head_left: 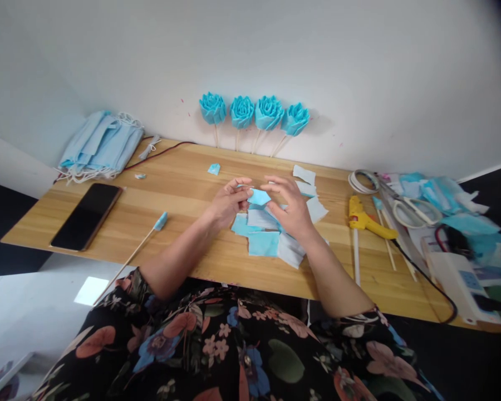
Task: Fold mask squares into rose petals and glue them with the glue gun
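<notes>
Your left hand [229,201] and right hand [290,206] meet over the middle of the table [183,184], and both pinch one small blue square [259,196] between thumb and fingertips, lifted just above the pile of cut pieces [263,234]. Judging by the grip, you are folding or shaping this piece, so keep the pinch light and close to the edges; the cloth looks thin and soft, and a hard squeeze would likely crease it in the wrong place. Let one hand anchor a corner while the other turns the fold, and keep the piece low over the pile so it lands among the others if it slips. The square sits between your two hands, touching the fingertips of both, with the pile directly beneath and partly under your right palm. The stick [137,250] with a blue tip lies to your left, apart from the hands, and the glue gun [365,221] lies to your right, near but untouched. Four roses [254,113] lean on the wall behind.
</notes>
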`<act>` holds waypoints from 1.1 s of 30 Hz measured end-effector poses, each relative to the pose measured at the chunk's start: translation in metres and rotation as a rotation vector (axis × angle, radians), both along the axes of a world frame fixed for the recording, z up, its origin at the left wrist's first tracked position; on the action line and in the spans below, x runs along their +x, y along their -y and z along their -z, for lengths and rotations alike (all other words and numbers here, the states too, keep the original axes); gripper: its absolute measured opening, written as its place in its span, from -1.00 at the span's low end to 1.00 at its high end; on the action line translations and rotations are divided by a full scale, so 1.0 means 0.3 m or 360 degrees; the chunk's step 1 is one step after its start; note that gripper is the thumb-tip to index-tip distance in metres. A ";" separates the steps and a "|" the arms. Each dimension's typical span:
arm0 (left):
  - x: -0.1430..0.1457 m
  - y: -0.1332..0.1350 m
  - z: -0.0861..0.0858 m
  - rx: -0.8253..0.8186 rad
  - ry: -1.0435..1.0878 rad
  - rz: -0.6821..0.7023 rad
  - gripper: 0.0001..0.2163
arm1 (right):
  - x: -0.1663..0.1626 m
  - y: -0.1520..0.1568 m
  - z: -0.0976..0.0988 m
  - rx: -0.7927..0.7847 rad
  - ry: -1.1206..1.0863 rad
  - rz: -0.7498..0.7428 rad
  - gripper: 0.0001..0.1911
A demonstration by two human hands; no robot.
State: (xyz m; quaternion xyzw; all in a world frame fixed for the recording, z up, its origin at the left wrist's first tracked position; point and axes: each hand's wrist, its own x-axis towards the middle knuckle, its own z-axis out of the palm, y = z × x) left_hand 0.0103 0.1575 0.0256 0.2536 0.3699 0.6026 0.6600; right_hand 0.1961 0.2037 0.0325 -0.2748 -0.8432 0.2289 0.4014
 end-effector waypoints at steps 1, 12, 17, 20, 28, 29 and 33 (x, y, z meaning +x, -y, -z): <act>0.003 0.001 -0.001 -0.0003 -0.0017 0.0023 -0.66 | -0.002 0.003 -0.002 0.0013 0.0006 -0.0024 -0.68; 0.022 0.007 0.001 0.0135 -0.0529 0.0001 -0.79 | -0.002 -0.006 0.013 -0.0733 -0.0253 0.0186 -0.89; 0.020 0.021 -0.016 0.0240 -0.0678 0.0007 -0.76 | -0.006 -0.002 0.014 -0.0789 -0.0227 0.0169 -0.86; 0.018 0.025 -0.021 0.0239 -0.0725 0.0001 -0.78 | -0.008 0.007 -0.001 -0.0832 -0.0178 0.0115 -0.83; 0.027 0.020 -0.003 0.0297 -0.0838 0.0050 -0.77 | -0.009 0.012 -0.010 -0.0730 -0.0142 0.0058 -0.81; 0.028 0.019 -0.001 0.0305 -0.0848 0.0061 -0.76 | -0.011 0.015 -0.008 -0.0707 -0.0111 0.0077 -0.81; 0.029 0.016 0.002 0.0318 -0.0846 0.0113 -0.74 | -0.017 0.024 -0.005 -0.0624 -0.0015 0.0186 -0.80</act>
